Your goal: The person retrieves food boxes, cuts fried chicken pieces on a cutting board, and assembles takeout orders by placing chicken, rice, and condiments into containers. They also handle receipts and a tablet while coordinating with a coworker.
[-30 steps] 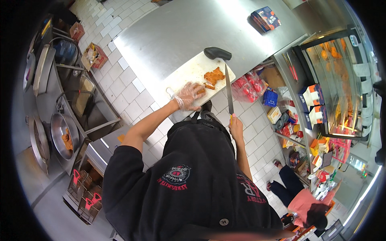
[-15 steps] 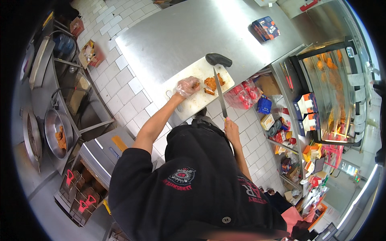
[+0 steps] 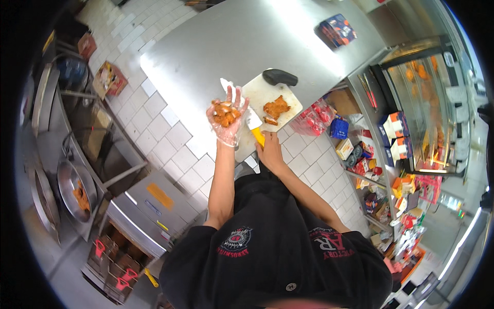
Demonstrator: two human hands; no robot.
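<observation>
My left hand, in a clear plastic glove, is turned palm up with its fingers spread and curved around cut pieces of fried chicken. My bare right hand grips the yellow handle of a knife. Its blade slants up and left, partly hidden behind my left hand. On the white cutting board, a larger piece of fried chicken lies to the right of the blade, with a cut strip at its near end. A black curved object rests at the board's far edge.
The board lies on a steel table, which also bears a dark blue box. A glass display case with fried food stands at right, above crowded shelves. At left are a steel bowl and a fryer.
My left hand has lifted off the board and turned palm up with chicken pieces. The knife has swung from over the chicken to the left, and my right hand has moved in toward the board.
</observation>
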